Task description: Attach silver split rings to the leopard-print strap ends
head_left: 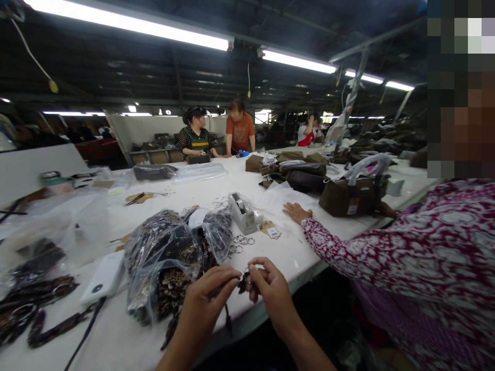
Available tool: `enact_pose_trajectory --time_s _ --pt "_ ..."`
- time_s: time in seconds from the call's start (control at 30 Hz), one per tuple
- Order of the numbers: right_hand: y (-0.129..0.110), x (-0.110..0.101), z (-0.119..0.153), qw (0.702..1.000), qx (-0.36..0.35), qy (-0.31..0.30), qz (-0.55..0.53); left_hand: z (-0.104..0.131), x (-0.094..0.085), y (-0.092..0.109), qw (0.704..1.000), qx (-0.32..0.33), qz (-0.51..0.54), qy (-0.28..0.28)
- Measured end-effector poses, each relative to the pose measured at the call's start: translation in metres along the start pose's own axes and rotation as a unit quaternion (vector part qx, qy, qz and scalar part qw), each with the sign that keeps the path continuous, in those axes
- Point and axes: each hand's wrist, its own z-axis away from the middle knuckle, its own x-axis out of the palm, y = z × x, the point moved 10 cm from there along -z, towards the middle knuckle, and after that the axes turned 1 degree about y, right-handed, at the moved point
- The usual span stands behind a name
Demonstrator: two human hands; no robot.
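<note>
Near the front edge of the white table (286, 257), my two hands meet. My right hand (274, 289) is closed, pinching a small metal ring (246, 270) between thumb and fingers. My left hand (207, 299) is closed too, thumb and forefinger pressed on a small dark piece (242, 283) at the ring; its kind is too small to make out. Just beyond lie several loose metal rings (243, 240). Left of them sits a heap of leopard-patterned items in clear plastic bags (166, 247), partly behind my left hand.
A grey tape dispenser (243, 214) stands behind the rings. At left are a white power bank with a cable (103, 278) and patterned straps (58, 327). A co-worker's patterned sleeve (348, 232) reaches in from the right, beside a brown handbag (348, 198). Two people stand across the table.
</note>
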Motion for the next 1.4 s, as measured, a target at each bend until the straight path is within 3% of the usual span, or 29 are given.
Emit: enact_pose_trajectory --time_s 0.3,0.5,0.67,0.87,1.0,1.1,1.2,1.3,1.4 --pt "-0.003 0.017 0.02 0.997 0.065 -0.039 0.007 0.017 0.013 -0.021 0.994 -0.071 0.077 -0.017" --pt "0.017 0.018 0.036 0.988 0.108 -0.082 0.068 0.038 0.017 -0.035 0.989 -0.099 0.109 -0.004" --pt "0.015 0.011 0.046 0.981 0.046 -0.068 0.173 0.053 0.011 -0.045 0.986 -0.141 0.08 0.04" --pt "0.003 0.018 0.054 0.95 -0.059 -0.079 0.298 0.06 0.023 -0.032 0.986 -0.153 0.066 0.022" --pt "0.005 0.01 0.044 0.953 -0.05 -0.077 0.29 0.055 0.02 -0.041 0.987 -0.148 0.061 0.023" --pt "-0.015 -0.013 0.027 0.961 -0.054 -0.006 0.271 0.042 -0.009 -0.061 0.987 -0.147 -0.014 0.065" --pt "-0.051 -0.034 0.017 0.96 -0.098 0.086 0.248 0.021 -0.04 -0.077 0.967 -0.145 -0.182 0.101" --pt "-0.075 -0.033 0.02 0.952 -0.133 0.113 0.252 0.004 -0.04 -0.094 0.932 -0.174 -0.314 0.044" --pt "-0.083 -0.018 0.03 0.938 -0.148 0.097 0.298 -0.001 -0.034 -0.106 0.918 -0.203 -0.34 0.015"
